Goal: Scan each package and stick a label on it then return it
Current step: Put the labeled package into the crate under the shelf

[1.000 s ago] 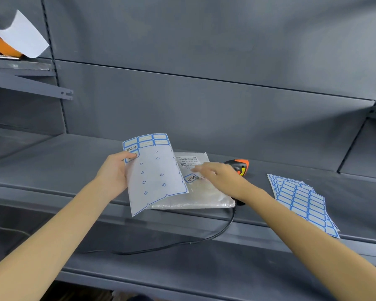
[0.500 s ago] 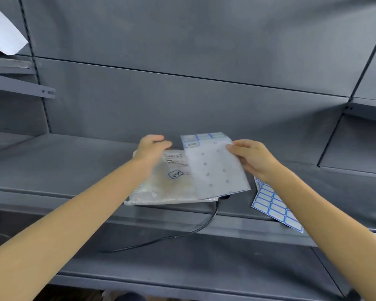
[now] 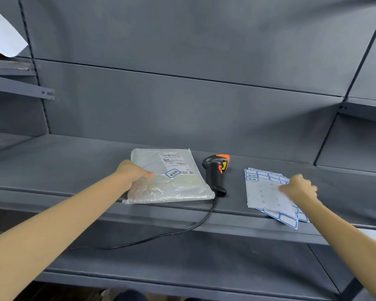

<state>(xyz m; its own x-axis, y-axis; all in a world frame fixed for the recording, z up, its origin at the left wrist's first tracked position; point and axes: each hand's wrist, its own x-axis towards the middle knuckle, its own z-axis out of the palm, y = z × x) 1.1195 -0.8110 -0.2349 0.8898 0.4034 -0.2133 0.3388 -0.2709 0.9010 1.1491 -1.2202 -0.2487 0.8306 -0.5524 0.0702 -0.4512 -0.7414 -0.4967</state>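
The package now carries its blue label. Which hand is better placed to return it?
Left, probably. The left hand already grips the package at its near-left edge, while the right hand rests on the label sheets, beyond the scanner.

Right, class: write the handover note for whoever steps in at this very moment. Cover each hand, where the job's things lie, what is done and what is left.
Left hand: grips the near-left part of the plastic-wrapped package, which lies flat on the shelf.
Right hand: fingers curled on the used label sheet, which lies on the stack of label sheets.
Scanner: lying on the shelf between package and sheets, untouched.
Done: a blue-bordered label sits on the package beside its shipping label.
Left: return the package. Whether it was scanned cannot be told.
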